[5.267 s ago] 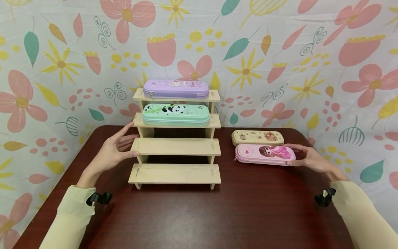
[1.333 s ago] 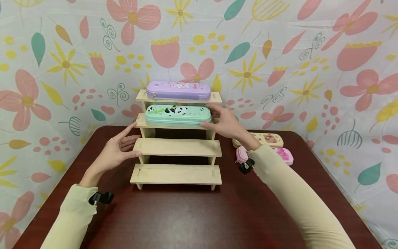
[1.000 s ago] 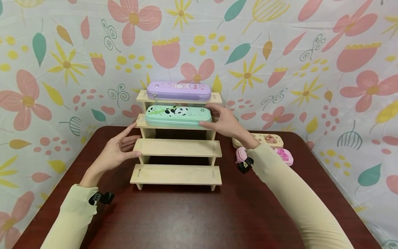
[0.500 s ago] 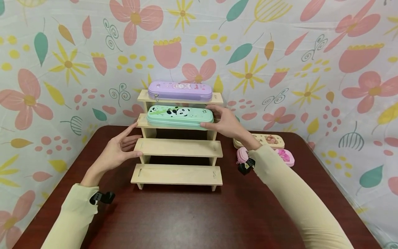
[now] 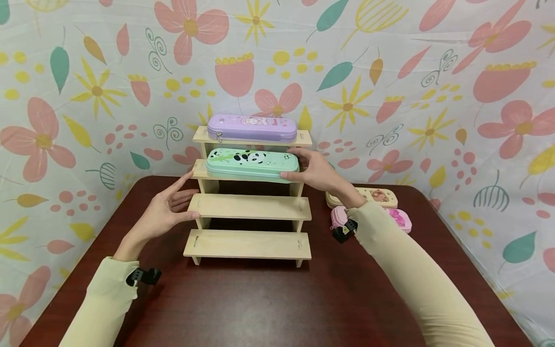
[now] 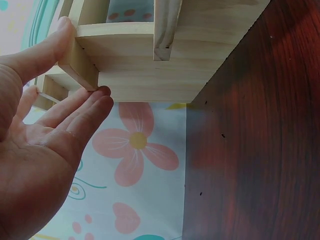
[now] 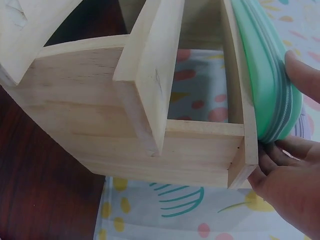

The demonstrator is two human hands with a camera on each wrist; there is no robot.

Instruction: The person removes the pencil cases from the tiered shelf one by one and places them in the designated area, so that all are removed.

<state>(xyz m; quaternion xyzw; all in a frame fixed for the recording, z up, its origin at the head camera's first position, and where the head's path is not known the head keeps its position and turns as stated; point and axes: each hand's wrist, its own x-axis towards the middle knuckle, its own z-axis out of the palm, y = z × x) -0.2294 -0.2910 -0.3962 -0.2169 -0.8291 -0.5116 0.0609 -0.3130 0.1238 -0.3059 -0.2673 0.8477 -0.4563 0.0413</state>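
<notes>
A stepped wooden display rack (image 5: 247, 206) with several shelves stands on the table. On its second shelf from the top lies a mint-green pencil case (image 5: 234, 162) with a panda print. My right hand (image 5: 318, 171) grips the right end of this case, thumb at the front and fingers behind it. In the right wrist view, the case's zip edge (image 7: 272, 75) shows beside the thumb. My left hand (image 5: 160, 212) holds the left end of the third shelf between thumb and fingers, while the index finger touches the shelf above. A purple pencil case (image 5: 251, 127) lies on the top shelf.
To the right, a cream pencil case (image 5: 388, 198) lies behind a pink pencil case (image 5: 401, 220); my right forearm partly hides both. A flowered cloth (image 5: 390, 58) hangs behind the dark red-brown table (image 5: 269, 308).
Since the oldest frame, my right hand has gone from the pink pencil case to the right end of the mint one. Through the last second both hands stay nearly still; the view shifts slightly.
</notes>
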